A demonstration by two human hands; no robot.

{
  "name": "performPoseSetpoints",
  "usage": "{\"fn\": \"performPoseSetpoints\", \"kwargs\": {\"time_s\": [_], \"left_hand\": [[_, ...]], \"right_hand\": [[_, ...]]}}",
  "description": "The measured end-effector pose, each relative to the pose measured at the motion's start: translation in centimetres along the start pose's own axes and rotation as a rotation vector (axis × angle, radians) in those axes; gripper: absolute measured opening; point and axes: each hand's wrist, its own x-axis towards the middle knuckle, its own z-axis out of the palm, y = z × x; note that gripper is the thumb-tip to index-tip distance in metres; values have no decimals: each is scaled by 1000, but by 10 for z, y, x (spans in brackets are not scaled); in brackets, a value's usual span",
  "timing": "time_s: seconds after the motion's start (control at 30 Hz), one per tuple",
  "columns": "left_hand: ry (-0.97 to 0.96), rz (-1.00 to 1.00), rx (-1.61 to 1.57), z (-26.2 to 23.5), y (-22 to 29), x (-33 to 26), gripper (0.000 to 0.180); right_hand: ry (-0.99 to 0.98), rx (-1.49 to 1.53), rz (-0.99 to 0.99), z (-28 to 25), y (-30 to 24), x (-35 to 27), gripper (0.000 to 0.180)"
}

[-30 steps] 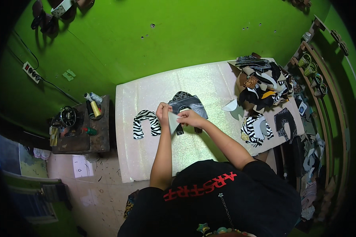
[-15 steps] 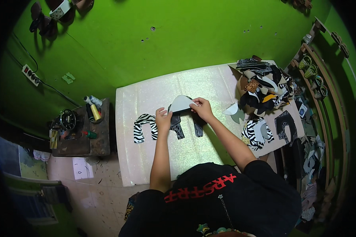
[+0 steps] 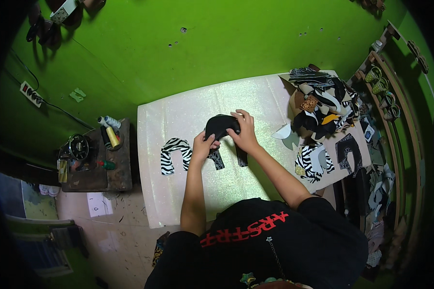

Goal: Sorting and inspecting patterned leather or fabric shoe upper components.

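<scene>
Seen from above: a black shoe piece [image 3: 220,126], held over the middle of the glittery worktop [image 3: 188,192]. Left hand [image 3: 203,146] clenched on its lower edge, right hand [image 3: 244,134] grasping its right side. Zebra-striped cutout [image 3: 174,154] lying flat toward the worktop's left edge, just beside the left hand. Heap of cut pieces [image 3: 323,103] piled at the far right corner, more striped cutouts [image 3: 312,161] near the right edge.
</scene>
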Motion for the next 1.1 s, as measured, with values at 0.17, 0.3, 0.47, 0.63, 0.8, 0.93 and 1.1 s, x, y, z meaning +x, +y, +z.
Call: {"fn": "performPoseSetpoints", "kwargs": {"time_s": [0.17,0.3,0.47,0.63,0.8,0.93,1.1], "left_hand": [[78,106,-4,-7,-16,15,24],[263,136,160,-13,-40,36,26],[442,158,240,-9,-62,46,22],[534,249,295,8,-61,43,24],[646,235,292,9,-69,40,52],[727,221,549,3,-67,38,51],[669,246,607,12,-58,31,37]], "right_hand": [[-284,209,363,3,30,8,31],[-200,37,303,22,48,9,24],[-172,-107,295,42,57,1,28],[-190,-138,363,46,62,2,34],[-143,-117,496,43,64,-2,64],[-171,-135,566,42,74,-1,69],[-150,-117,584,43,72,-4,65]]}}
